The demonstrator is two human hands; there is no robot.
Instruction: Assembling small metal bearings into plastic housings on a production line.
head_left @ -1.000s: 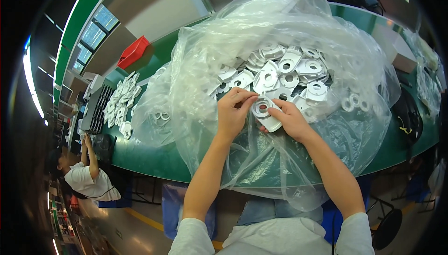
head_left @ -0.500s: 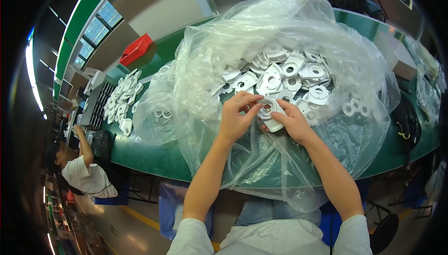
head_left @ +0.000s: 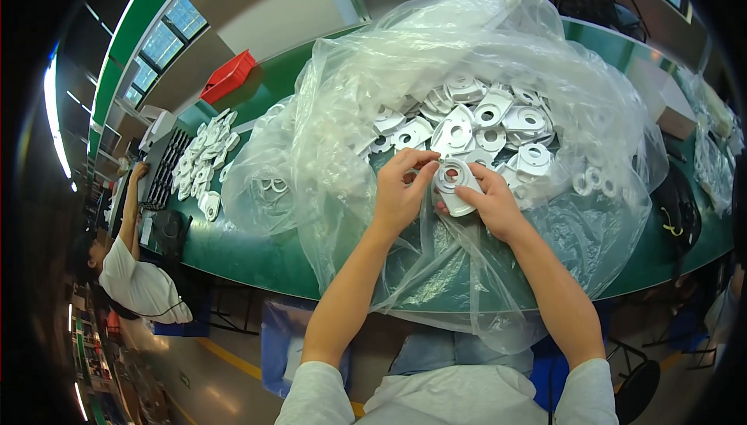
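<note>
My right hand (head_left: 492, 203) grips a white plastic part (head_left: 457, 201) with a ringed round opening, its thumb lying on the face and fingers behind. Beside the part's upper left edge, my left hand (head_left: 401, 192) has its thumb and index fingertips drawn together. Whether something small sits between those fingertips is too fine to see. Just beyond my hands, a heap of similar white parts (head_left: 454, 131) lies inside a large opened clear plastic bag (head_left: 436, 48). The bag's near side drapes under my wrists and over the table edge.
The green table (head_left: 241, 258) also bears a second pile of white parts (head_left: 204, 157), a black slotted rack (head_left: 167, 168), a red bin (head_left: 228, 76) and a white box (head_left: 665, 102). A blue bin (head_left: 284, 347) stands below the edge. Another person (head_left: 140, 277) works at far left.
The part in my right hand now shows its face more upright, and my left fingertips have shifted slightly up by its edge. The other person's arm reaches farther out.
</note>
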